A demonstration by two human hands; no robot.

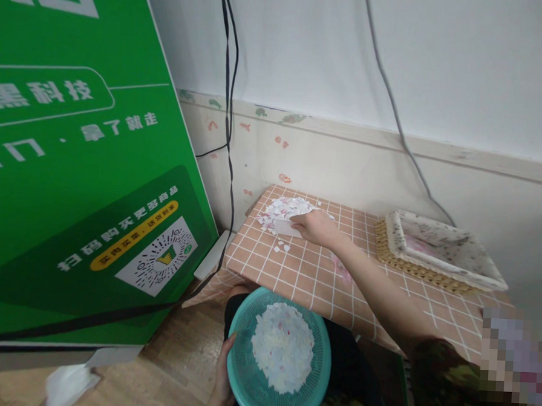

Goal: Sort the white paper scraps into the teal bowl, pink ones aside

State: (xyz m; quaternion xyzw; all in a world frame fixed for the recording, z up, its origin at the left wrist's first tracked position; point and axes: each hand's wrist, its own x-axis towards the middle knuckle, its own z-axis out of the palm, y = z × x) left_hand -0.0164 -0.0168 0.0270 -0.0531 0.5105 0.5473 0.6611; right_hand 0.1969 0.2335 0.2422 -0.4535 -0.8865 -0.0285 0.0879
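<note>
The bench (295,268) looks smooth on top, though whether cloth or plastic I can't make out from here, and toward its left end I see matt paper scraps (296,204) and a smooth white card (286,228). Further right on the bench sits a rough woven basket (413,267) with a printed cloth lining (433,231). In front of the bench, the colander (240,360) is faintly shiny plastic; left of the bench, the floor (181,359) shows a glossy wood grain.

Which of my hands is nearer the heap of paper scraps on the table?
Right. The right hand is beside the heap of paper scraps, holding a white card at its near edge. The left hand is farther off, at the teal colander.
</note>
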